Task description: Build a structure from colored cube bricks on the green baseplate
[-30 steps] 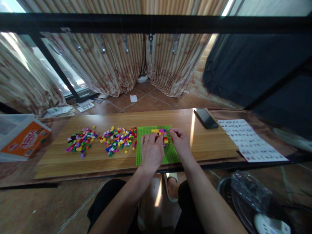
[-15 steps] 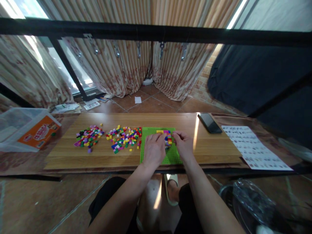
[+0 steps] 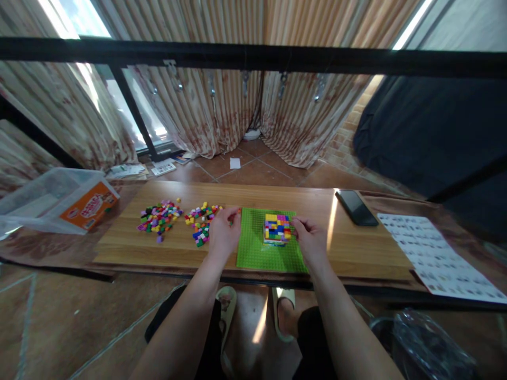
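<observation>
Loose bricks (image 3: 201, 235) sit within reach of my left hand (image 3: 225, 232).
Fingers (image 3: 233, 213) curled nearly closed, can't tell hold; right hand (image 3: 312, 237) probably steadies brick stack (image 3: 277, 228).

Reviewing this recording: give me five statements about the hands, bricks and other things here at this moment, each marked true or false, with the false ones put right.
1. The right hand is at the right side of the brick stack. True.
2. The left hand is on top of the stack. False: it is at the left edge of the green baseplate, near the loose bricks.
3. The phone lies to the right of the baseplate. True.
4. The printed sheet lies to the left of the baseplate. False: it lies on the right, beyond the phone.
5. The clear plastic box is at the far left, with an orange label. True.
</observation>
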A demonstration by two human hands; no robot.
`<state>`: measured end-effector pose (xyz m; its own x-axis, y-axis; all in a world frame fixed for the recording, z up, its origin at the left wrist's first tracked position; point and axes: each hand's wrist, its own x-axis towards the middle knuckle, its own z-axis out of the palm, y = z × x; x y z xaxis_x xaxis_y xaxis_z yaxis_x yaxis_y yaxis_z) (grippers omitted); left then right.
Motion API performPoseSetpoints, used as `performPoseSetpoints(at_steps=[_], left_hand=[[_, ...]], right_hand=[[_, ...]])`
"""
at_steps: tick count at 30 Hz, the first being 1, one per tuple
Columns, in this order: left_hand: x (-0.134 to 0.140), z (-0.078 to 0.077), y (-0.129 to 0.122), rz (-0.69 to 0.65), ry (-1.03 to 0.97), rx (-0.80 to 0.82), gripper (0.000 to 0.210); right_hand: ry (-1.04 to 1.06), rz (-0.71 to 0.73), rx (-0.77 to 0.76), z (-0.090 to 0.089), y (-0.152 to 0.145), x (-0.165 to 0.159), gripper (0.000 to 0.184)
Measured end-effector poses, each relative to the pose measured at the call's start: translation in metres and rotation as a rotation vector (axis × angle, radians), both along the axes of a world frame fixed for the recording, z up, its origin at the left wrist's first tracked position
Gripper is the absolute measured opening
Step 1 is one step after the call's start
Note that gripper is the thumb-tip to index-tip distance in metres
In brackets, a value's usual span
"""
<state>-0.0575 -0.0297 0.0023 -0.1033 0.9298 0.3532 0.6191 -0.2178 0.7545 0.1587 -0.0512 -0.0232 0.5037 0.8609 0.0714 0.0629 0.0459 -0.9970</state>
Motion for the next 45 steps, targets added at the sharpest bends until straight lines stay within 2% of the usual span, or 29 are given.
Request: performPoseSetpoints(at_steps=[7, 12, 17, 22, 30, 39, 45], left_hand=[[-0.061, 0.0, 0.005, 0.171, 0.117, -0.199, 0.023], [-0.084, 0.002, -0.002, 0.245, 0.275, -0.323, 0.025], [-0.086, -0.004, -0.005, 0.241, 0.376, -0.295, 0.022], [-0.081, -0.008, -0.006, 0.199, 0.488, -0.266, 0.03], [-0.069, -0.001, -0.008, 0.233, 0.566, -0.414, 0.032], [-0.067, 0.0, -0.009, 0.192, 0.531, -0.467, 0.026], [-0.068, -0.008, -0.009, 0.166, 0.56, -0.368, 0.025]], right_hand=[[0.01, -0.042, -0.015, 0.001, -0.002, 0.002, 0.026], [0.031, -0.041, -0.045, -0.002, -0.001, 0.002, 0.027], [0.039, -0.052, -0.057, 0.001, -0.003, 0.001, 0.025], [0.044, -0.05, -0.048, 0.005, -0.004, -0.001, 0.025], [-0.01, -0.024, -0.037, -0.001, -0.003, 0.003, 0.026], [-0.027, 0.008, -0.028, -0.002, -0.004, 0.003, 0.024], [-0.036, 0.01, -0.025, -0.004, -0.003, 0.004, 0.024]])
